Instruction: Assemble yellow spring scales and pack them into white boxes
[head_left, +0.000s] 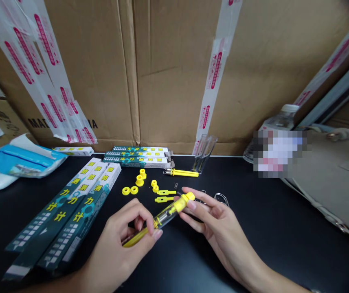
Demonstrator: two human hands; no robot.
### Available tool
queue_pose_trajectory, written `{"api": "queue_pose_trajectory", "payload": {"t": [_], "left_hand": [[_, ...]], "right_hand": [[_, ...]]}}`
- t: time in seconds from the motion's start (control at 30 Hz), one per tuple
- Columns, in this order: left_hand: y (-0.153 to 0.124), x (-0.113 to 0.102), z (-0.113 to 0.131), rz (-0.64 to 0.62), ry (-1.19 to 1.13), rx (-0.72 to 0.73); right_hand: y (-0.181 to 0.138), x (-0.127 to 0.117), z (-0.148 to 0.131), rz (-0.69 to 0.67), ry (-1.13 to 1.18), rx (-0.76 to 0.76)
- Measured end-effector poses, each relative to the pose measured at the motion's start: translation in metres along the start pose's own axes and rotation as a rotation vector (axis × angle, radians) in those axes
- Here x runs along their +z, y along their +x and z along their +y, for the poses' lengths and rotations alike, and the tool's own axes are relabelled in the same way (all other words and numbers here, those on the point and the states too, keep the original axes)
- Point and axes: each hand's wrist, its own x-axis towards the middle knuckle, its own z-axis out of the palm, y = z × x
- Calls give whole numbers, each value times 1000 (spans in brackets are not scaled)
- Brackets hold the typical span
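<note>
A tubular spring scale (165, 215), clear with yellow ends, is held at a slant between my two hands. My left hand (125, 236) is closed round its lower yellow rod. With thumb and fingers, my right hand (215, 226) grips the yellow cap at the upper end. Beyond the hands lie flat yellow tabs (166, 192), yellow flanged caps (139, 180), yellow rings (126, 191) and a small dark spring (176, 186). Metal hooks (221, 199) are partly hidden behind my right fingers. Yellow rods (185, 173) with a metal hook rest farther back.
Clear tubes (205, 152) stand upright near the cardboard wall (174, 81). Printed boxes lie at the left (70, 207) and back (139, 156). A blue packet (24, 158) is far left. A bottle (287, 116) and a beige bag (330, 175) stand at the right.
</note>
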Motion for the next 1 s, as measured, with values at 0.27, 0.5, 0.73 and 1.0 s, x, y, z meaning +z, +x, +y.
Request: {"api": "queue_pose_trajectory", "payload": {"t": [0.27,0.5,0.73,1.0], "left_hand": [[-4,0,-5,-15,-7,43],[-5,-1,-7,-31,0,89],[-3,0,-3,0,31,98],[-4,1,-5,3,37,88]], "right_hand": [[0,2,-1,8,-18,9],[1,0,-1,20,-39,6],[4,-3,2,-30,-50,17],[3,-3,3,-27,-6,30]]}}
